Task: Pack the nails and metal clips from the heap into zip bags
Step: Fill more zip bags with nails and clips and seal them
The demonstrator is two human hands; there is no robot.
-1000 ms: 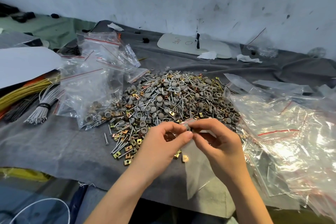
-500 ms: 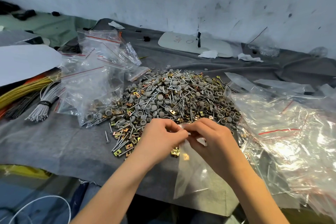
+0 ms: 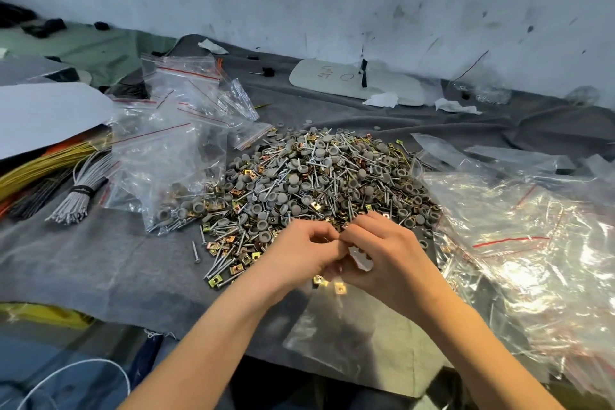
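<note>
A big heap (image 3: 319, 183) of nails, grey caps and brass-coloured metal clips lies in the middle of the grey cloth. Just in front of it, my left hand (image 3: 296, 256) and my right hand (image 3: 386, 260) meet and both pinch the top edge of a clear zip bag (image 3: 336, 333). The bag hangs down toward the table's front edge, with a couple of brass clips (image 3: 339, 288) showing near its top. My fingers hide the bag's mouth.
Filled zip bags (image 3: 173, 176) are piled left of the heap. A large pile of empty zip bags (image 3: 525, 243) covers the right side. Bundles of yellow and grey wires (image 3: 76, 190) lie at the far left. A white board (image 3: 356, 85) rests by the back wall.
Both hands have moved slightly toward the heap, keeping their pinch on the bag's top. The bag now hangs lower and more spread out below them.
</note>
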